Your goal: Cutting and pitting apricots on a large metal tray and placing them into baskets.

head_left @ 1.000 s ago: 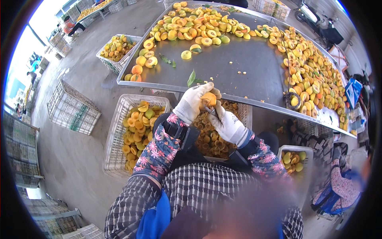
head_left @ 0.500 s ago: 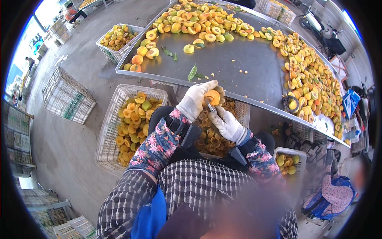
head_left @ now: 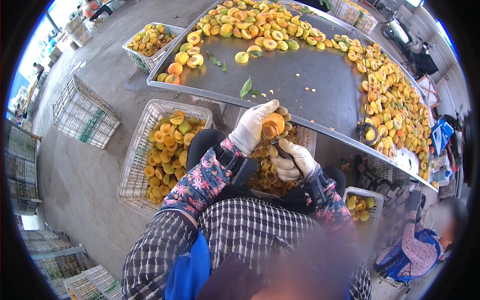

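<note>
Gloved in white, my left hand (head_left: 252,129) is closed round a yellow-orange peach half (head_left: 270,131) just off the near edge of the metal table (head_left: 300,65). My right hand (head_left: 296,161), in the same kind of glove, grips the dark handle of a small pitting tool (head_left: 279,150). The tool's thin metal end points up at the peach half, touching it or very close. Below both hands a white crate (head_left: 312,143) holds peach pieces, partly hidden by my hands and legs.
Peach halves (head_left: 395,97) are heaped along the table's far and right sides, with a green leaf (head_left: 245,87) near its front edge. A white crate (head_left: 131,167) of peach halves stands at my left. Other crates stand about the floor. A person (head_left: 417,250) sits at the right.
The peach half has turned in my left hand, showing more of its rounded side. My right hand has lowered a little and moved right, drawing the tool's metal end back from the fruit.
</note>
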{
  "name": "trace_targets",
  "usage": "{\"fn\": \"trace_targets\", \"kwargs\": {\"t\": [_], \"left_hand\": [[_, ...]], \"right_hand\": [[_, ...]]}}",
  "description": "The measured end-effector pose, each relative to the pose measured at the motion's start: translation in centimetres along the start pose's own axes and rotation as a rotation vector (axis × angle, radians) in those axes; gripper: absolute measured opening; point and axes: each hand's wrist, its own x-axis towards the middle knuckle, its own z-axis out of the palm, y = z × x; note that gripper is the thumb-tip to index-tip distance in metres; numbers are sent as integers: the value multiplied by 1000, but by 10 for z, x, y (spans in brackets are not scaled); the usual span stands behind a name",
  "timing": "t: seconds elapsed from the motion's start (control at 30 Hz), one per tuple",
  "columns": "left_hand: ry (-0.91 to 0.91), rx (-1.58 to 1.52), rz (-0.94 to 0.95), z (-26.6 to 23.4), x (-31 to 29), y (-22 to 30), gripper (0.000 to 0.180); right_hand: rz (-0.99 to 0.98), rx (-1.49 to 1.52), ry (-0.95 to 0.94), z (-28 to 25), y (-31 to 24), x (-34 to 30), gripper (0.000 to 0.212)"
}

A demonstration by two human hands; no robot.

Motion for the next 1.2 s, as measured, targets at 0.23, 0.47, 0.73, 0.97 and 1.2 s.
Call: {"fn": "trace_targets", "kwargs": {"t": [0.23, 0.47, 0.73, 0.97, 1.2], "left_hand": [[96, -197, -62, -34, -5, 9, 33], [209, -197, 223, -78, -42, 46, 30], [-111, 1789, 494, 5, 13, 16, 25], [-359, 2132, 594, 26, 41, 19, 24], [369, 1937, 285, -80, -53, 104, 28]], "right_hand": [[116, -386, 217, 1, -12, -27, 32], [-364, -859, 676, -28, -51, -2, 28], [-746, -701, 949, -78, -89, 35, 21], [-799, -559, 833, -89, -94, 30, 23], [-773, -591, 845, -96, -93, 21, 28]]}}
